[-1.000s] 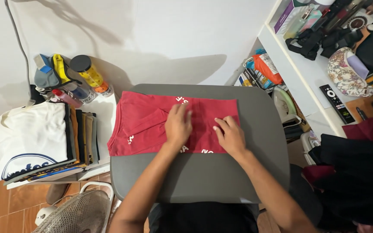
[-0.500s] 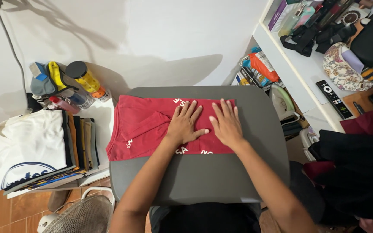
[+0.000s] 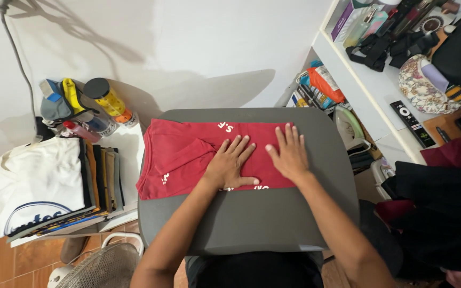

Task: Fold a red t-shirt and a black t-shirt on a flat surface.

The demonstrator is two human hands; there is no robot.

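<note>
Head view shows the grey surface nearest, with 2 hands lying flat and open, fingers spread, on a folded red shirt. Left hand presses its middle, right hand its right end; folded clothes lie left.

I see both forearms reaching forward, side by side. Left hand flat, palm down, fingers spread, thumb out. Right hand flat too, fingers together-ish, pointing away.
</note>
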